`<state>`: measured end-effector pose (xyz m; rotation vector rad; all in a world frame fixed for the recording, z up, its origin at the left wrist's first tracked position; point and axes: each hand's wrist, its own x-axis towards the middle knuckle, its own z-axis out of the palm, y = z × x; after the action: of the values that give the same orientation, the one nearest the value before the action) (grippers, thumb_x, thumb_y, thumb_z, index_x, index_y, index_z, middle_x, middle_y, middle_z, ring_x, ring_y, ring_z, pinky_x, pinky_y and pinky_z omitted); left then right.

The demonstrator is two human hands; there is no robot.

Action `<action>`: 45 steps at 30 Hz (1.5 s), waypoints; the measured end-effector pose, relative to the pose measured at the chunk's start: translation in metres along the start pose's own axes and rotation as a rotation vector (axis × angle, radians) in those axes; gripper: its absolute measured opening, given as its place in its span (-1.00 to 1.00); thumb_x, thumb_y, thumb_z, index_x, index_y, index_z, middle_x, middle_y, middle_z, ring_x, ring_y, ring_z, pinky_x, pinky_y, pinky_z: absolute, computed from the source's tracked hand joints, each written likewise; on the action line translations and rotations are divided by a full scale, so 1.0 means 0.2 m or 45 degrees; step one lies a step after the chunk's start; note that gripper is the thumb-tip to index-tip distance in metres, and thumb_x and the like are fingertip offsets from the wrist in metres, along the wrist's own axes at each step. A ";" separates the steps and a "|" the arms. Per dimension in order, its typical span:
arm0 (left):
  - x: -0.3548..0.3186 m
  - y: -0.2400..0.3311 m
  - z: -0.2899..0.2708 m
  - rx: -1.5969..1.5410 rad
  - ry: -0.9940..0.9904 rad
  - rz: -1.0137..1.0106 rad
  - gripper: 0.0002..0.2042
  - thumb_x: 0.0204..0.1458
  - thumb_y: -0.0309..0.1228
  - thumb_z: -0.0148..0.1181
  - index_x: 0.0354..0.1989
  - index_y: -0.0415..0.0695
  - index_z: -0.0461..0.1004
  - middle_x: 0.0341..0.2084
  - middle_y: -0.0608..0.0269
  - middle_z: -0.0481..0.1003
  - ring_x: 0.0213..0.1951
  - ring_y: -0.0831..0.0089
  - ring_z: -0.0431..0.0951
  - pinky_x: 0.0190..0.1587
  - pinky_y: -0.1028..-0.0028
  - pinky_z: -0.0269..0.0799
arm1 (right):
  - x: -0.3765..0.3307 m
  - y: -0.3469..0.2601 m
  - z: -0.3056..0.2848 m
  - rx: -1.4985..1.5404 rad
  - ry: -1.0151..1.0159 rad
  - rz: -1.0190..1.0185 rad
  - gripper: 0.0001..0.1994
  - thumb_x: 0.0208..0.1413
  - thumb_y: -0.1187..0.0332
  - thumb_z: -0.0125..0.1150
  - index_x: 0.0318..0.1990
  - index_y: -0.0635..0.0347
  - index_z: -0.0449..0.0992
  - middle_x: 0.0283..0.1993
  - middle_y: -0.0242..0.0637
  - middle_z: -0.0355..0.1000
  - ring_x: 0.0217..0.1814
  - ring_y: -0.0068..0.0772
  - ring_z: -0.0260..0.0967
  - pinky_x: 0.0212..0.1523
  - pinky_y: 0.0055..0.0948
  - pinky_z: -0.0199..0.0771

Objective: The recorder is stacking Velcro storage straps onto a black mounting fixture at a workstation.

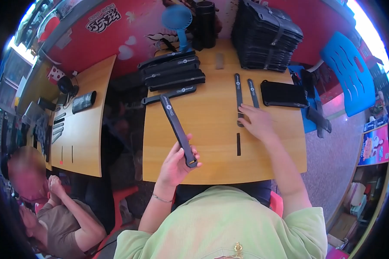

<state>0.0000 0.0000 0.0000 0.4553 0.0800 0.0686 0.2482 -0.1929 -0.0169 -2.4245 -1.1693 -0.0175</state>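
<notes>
My left hand (173,166) is closed around the lower end of a long flat black strap (176,123) with a white print and a hole near its rounded end. It is held tilted above the near left of the table. My right hand (259,123) has its thumb and fingers on the lower end of another black strap (238,93), which lies lengthwise on the table. Just right of that lies a similar strap (252,91), partly behind my fingers. A short plain black strip (238,144) lies nearer to me.
Bundled black straps (175,73) are piled at the far left of the wooden table (212,164), near a blue fan (177,19) and a black cylinder (204,26). A tall stack of black packs (266,41) and a flat black case (283,94) stand right. Another person (69,216) sits left.
</notes>
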 end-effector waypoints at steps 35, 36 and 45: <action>0.19 -0.20 0.22 0.937 0.334 0.822 -0.67 0.00 -0.69 0.15 -0.06 -0.19 0.28 -0.20 0.23 0.39 0.01 0.30 0.45 0.03 0.43 0.41 | -0.33 -0.65 -0.12 0.413 0.297 -0.112 -0.54 0.01 0.52 0.17 0.13 0.00 0.39 -0.39 -0.32 0.51 -0.48 -0.29 0.41 -0.46 -0.40 0.40; 0.21 -0.22 0.23 0.943 0.367 0.890 -0.67 -0.03 -0.70 0.18 -0.10 -0.20 0.30 -0.23 0.20 0.38 -0.01 0.29 0.46 -0.02 0.47 0.42 | -0.33 -0.65 -0.11 0.411 0.299 -0.110 -0.54 0.01 0.52 0.17 0.13 0.00 0.39 -0.39 -0.32 0.51 -0.48 -0.29 0.41 -0.46 -0.40 0.40; 0.22 -0.16 0.18 1.813 0.312 1.388 -0.62 -0.17 -0.74 0.25 -0.14 -0.19 0.35 -0.28 0.10 0.38 -0.08 0.17 0.50 -0.22 0.46 0.53 | -0.26 -0.72 -0.12 1.791 -0.254 0.636 -0.66 0.25 0.47 -0.11 0.17 0.14 0.28 -0.48 -0.31 0.46 -0.65 -0.77 0.13 -0.63 -0.74 0.13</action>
<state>0.0489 -0.0415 0.0150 1.8781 0.1045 1.1951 0.1106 -0.1626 0.0493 -1.3321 -0.3006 0.8866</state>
